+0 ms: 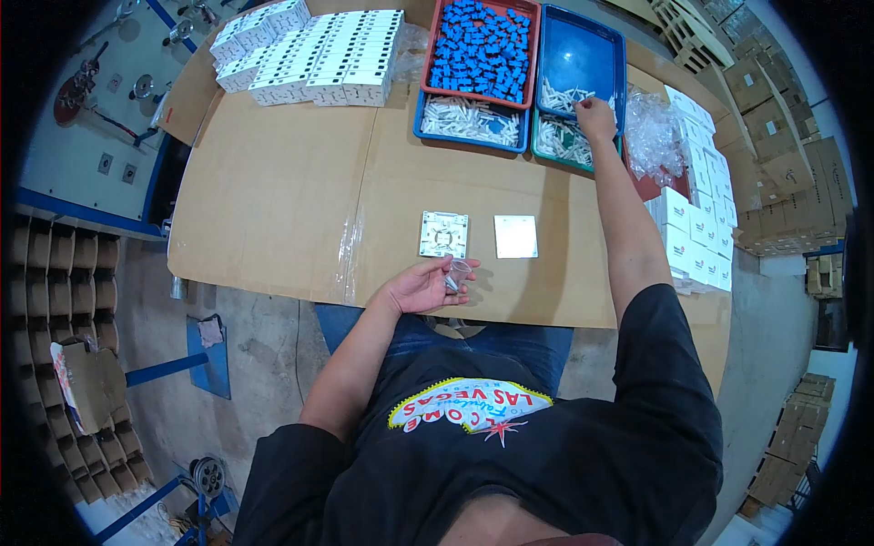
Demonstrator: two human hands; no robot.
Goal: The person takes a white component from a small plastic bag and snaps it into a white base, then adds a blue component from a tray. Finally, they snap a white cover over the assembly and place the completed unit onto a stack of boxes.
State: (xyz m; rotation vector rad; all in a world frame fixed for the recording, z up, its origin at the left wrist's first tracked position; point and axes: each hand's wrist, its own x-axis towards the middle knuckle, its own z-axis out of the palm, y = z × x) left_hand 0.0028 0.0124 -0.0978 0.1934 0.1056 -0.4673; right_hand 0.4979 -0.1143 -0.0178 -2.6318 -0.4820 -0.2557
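My left hand [421, 286] is palm up near the table's front edge, its fingers curled around a small clear plastic bag [458, 271] with small shiny bits in it. Just beyond it lies a square white plate with moulded details [443, 235], and to its right a plain white square plate [516, 237]. My right hand [596, 119] reaches to the far right, fingers together and pointing down over the blue tray [583, 50] at small white pieces [563, 98]. Whatever is between those fingertips is too small to make out.
A red tray of blue pieces [481, 50] rests above a blue tray of white pieces [470, 121]. White boxes are stacked at the back left [332, 59] and at the right [696, 232]. Clear plastic wrap [655, 136] lies beside the trays. Cardboard [273, 200] covers the table.
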